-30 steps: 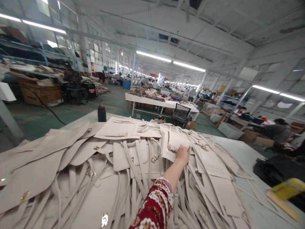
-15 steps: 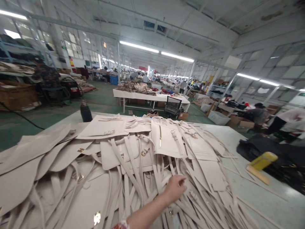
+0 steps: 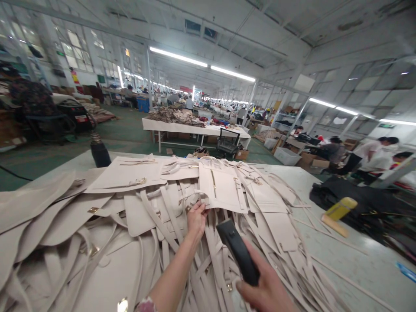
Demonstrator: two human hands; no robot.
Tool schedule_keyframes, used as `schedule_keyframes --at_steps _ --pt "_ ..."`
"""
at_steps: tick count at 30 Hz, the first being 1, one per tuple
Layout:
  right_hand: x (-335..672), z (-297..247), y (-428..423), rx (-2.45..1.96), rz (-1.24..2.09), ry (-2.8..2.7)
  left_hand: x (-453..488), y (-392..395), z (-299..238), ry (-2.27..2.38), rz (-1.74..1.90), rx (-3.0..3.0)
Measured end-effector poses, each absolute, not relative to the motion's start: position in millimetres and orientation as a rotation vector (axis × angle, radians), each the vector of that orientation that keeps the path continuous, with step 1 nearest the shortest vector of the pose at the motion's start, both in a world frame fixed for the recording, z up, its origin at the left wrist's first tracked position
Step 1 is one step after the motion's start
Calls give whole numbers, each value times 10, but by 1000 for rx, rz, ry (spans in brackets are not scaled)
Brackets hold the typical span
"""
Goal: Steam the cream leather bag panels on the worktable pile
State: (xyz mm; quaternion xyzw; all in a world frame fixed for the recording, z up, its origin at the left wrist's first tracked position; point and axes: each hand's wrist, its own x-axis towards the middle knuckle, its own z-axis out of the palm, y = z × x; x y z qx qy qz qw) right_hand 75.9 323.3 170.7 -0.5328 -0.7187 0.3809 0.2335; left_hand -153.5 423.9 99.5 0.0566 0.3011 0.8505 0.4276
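Note:
My left hand [image 3: 196,219] reaches into the pile with its fingers closed at the lower left corner of a beige bag panel [image 3: 224,190], which has a zip and a small buckled strap. In my right hand [image 3: 268,284] is a black handheld tool [image 3: 238,251], its blunt end pointing up and left towards that panel. Its exact kind is unclear. Around both hands lie many beige straps [image 3: 211,264] and flat leather-like panels with gold-coloured fittings. My left fingertips are partly hidden by the panel edge.
A dark bottle-shaped object [image 3: 100,152] stands at the table's far left edge. On the right lie a yellow object [image 3: 341,209] and a black heap of material [image 3: 360,208]. Beyond are another loaded worktable [image 3: 195,129], an office chair [image 3: 228,141] and people working.
My left hand has moved up and left from over the straps to the panel's corner. My right hand has come into view holding the black tool. The view has turned slightly right.

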Motion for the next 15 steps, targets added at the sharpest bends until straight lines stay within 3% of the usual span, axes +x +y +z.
schedule_keyframes --at_steps 4,15 --pt "27 1948 3604 -1147 1343 -2022 -1595 4142 977 781 2127 197" --pt "-211 2055 4099 -1066 1392 -1731 -1745 4129 867 858 1994 289"
